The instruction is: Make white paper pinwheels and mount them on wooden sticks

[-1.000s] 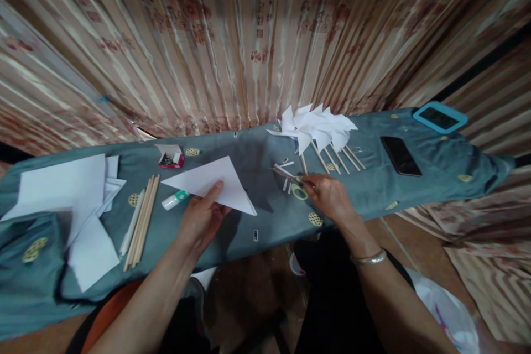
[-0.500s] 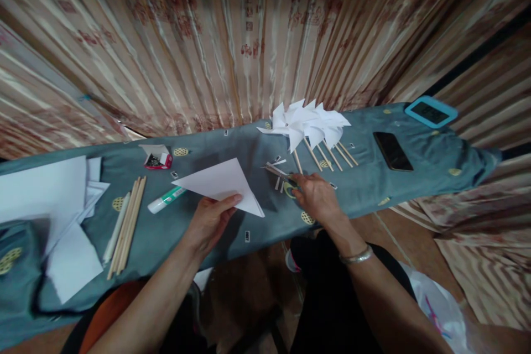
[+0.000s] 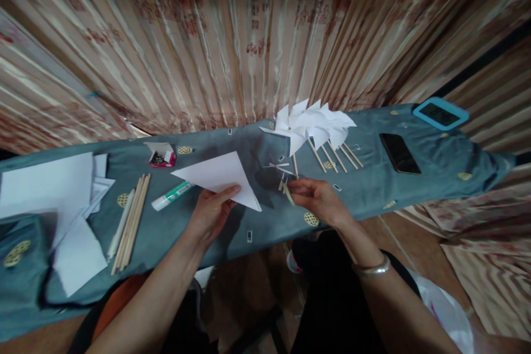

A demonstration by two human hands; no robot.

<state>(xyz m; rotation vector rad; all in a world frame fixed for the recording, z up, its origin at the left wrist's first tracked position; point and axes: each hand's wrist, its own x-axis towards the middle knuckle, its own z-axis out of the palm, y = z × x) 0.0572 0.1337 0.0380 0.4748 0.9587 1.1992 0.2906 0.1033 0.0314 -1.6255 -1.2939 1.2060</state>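
My left hand [image 3: 212, 211] pinches a white sheet of paper [image 3: 222, 174], folded into a triangle, between thumb and fingers, just above the cloth. To the right, my right hand [image 3: 318, 199] is closed on the handles of a pair of scissors [image 3: 286, 189]; their blades point away to the left and look slightly parted and blurred. Thin white paper strips [image 3: 282, 168] lie by the blades. Beyond my right hand, several white paper pinwheels [image 3: 307, 124] on wooden sticks overlap one another. A green and white glue stick [image 3: 173, 194] lies partly behind the folded paper.
On the left lie white paper sheets [image 3: 50, 182], wooden sticks [image 3: 131, 224] and a white pencil-like stick [image 3: 121, 224]. A small red open box [image 3: 161, 157] stands farther back. A phone [image 3: 399, 153] and a blue-framed clock [image 3: 440, 114] rest on the right. Curtains [image 3: 224, 38] hang behind.
My right hand has raised the scissors slightly off the cloth, and their handles have turned in my fingers. My left hand keeps the folded paper almost in place. The view has shifted a little.
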